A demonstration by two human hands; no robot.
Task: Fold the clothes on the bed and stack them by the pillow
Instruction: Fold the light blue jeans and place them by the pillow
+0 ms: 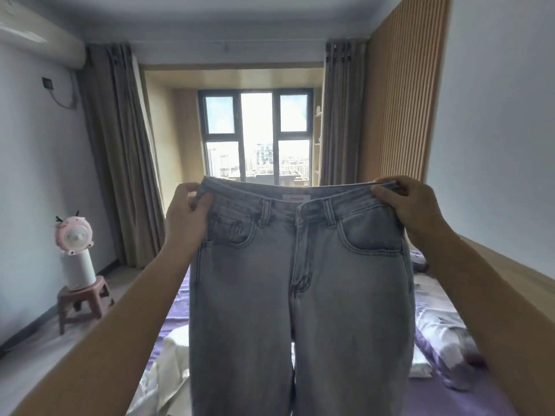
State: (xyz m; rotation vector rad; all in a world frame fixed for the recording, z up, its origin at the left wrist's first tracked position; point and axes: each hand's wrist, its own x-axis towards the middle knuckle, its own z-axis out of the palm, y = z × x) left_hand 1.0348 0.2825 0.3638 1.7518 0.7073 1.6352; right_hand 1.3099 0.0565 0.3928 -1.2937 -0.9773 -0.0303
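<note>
A pair of light grey-blue jeans [300, 280] hangs in front of me, front side facing me, held up above the bed. My left hand [186, 211] pinches the left end of the waistband. My right hand [408, 205] grips the right end of the waistband. The legs drop straight down and out of the bottom of the frame. Under them lies the bed with a purple sheet [175, 313]. A white garment [168, 364] lies crumpled on the bed at lower left. A purple-and-white pillow [441, 334] lies at the right side of the bed.
A pink stool [81, 301] with a white cylinder and a pink fan on it stands by the left wall. Grey curtains frame the window [256, 136] straight ahead. A slatted wooden panel [399, 94] runs along the right, above the bed.
</note>
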